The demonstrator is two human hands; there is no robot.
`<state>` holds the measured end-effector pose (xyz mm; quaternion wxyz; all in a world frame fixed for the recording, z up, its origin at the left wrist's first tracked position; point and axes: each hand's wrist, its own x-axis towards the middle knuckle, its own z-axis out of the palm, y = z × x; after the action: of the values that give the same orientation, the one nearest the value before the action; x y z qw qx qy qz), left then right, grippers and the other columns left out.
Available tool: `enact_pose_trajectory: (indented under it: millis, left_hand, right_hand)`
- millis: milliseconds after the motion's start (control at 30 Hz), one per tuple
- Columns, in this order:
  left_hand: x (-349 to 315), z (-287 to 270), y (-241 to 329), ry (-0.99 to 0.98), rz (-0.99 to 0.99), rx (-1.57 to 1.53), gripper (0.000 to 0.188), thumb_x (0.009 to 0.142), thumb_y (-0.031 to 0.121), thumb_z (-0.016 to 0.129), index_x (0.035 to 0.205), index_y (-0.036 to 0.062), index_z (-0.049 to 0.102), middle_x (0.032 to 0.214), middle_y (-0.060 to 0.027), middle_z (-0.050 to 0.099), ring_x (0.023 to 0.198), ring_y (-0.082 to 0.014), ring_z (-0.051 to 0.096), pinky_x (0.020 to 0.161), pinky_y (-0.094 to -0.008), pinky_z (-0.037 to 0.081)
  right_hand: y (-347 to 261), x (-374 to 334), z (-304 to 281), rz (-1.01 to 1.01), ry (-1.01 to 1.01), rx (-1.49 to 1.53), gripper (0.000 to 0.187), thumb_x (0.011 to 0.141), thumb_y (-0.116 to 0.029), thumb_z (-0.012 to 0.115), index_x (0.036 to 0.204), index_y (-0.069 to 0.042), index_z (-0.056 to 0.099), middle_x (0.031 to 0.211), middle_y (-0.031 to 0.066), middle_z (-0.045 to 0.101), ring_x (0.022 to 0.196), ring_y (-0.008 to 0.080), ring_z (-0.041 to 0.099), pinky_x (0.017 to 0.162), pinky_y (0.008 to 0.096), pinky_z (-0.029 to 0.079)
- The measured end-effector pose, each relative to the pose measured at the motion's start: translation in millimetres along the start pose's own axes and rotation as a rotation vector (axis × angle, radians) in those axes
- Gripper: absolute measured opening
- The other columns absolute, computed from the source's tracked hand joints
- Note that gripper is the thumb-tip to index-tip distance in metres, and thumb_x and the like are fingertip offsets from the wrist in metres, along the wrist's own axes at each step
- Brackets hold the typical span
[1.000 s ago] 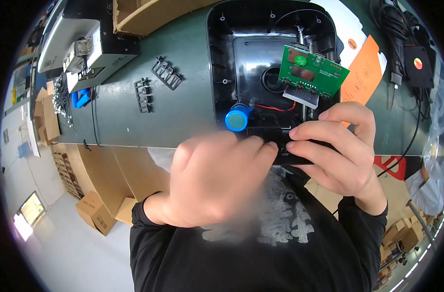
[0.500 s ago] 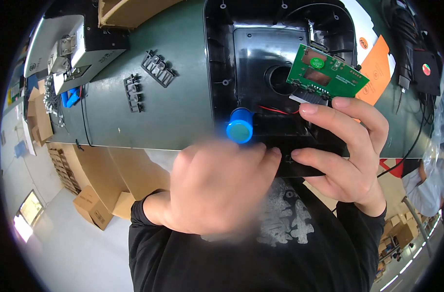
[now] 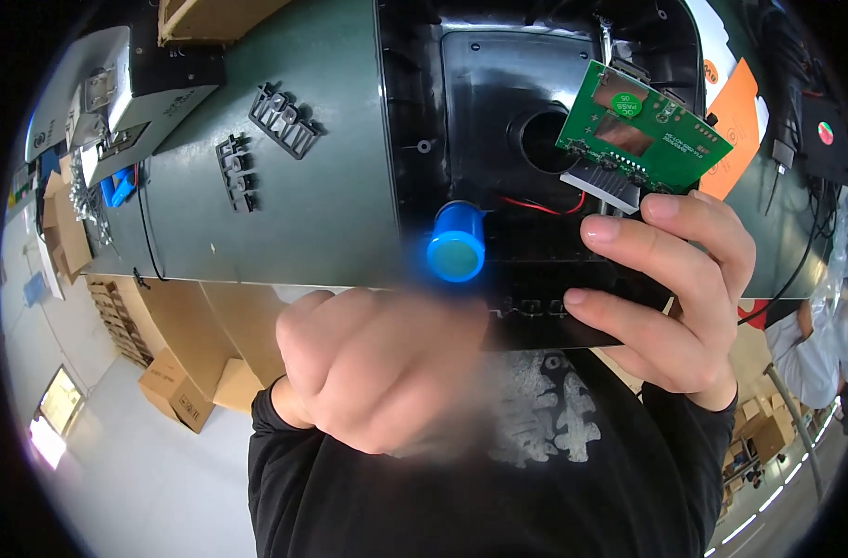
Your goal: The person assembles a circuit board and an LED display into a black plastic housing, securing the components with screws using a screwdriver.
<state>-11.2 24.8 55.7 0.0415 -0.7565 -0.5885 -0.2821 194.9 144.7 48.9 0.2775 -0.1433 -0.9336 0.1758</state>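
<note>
A black plastic housing (image 3: 494, 177) lies with its hollow side up, its near wall showing small slots. My right hand (image 3: 680, 288) grips its near right side, thumb on the near wall and fingers over the inside. Just beyond those fingers a green circuit board (image 3: 642, 130) leans over the housing, with a grey ribbon cable (image 3: 602, 186) below it. My left hand (image 3: 387, 363) is curled at the near edge, its fingertips blurred; what they hold cannot be made out. Right above it sits a blue cylinder (image 3: 457, 244) with a greenish flat end. Red and black wires (image 3: 545, 205) run inside.
Two black button strips (image 3: 284, 121) (image 3: 236, 174) lie on the green table (image 3: 322, 214). A white-and-black metal device (image 3: 154, 102) stands at the far left. An orange card (image 3: 735, 130) and black cables (image 3: 785, 149) are at the right. Cardboard boxes (image 3: 176, 391) stand on the floor.
My left hand has moved left and off the near wall, uncovering its small slots. The housing and board have shifted slightly in view; my right hand keeps its grip.
</note>
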Motion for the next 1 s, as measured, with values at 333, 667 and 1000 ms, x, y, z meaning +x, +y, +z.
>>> enact_pose_trajectory:
  millis: [333,667,1000]
  left_hand:
    - [5,4,6,0.010,-0.049,-0.104,0.030,0.053,0.024,0.069,0.081,0.0133,0.070,0.077,-0.0008,0.052,0.073,-0.0197,0.047,0.064,-0.0304,0.038]
    - [2,8,1,0.000,0.022,-0.120,0.026,0.051,0.023,0.063,0.075,0.0145,0.068,0.075,-0.0002,0.050,0.070,-0.0194,0.045,0.060,-0.0295,0.037]
    - [1,5,5,0.015,-0.116,-0.129,0.027,0.050,0.024,0.070,0.077,0.0199,0.068,0.075,0.0007,0.043,0.072,-0.0189,0.043,0.064,-0.0301,0.037]
  right_hand:
    - [-5,-1,1,0.052,0.015,0.009,0.014,0.070,-0.024,0.073,0.077,-0.014,0.065,0.101,0.0059,0.065,0.102,0.0278,0.052,0.085,0.0410,0.043]
    - [-12,-10,5,0.069,0.048,-0.024,0.008,0.074,-0.019,0.069,0.078,-0.014,0.064,0.097,0.0009,0.066,0.099,0.0237,0.054,0.094,0.0418,0.039]
    - [-25,6,18,0.092,0.176,-0.087,0.020,0.074,-0.033,0.068,0.080,-0.015,0.065,0.086,0.0023,0.067,0.086,0.0220,0.058,0.086,0.0396,0.044]
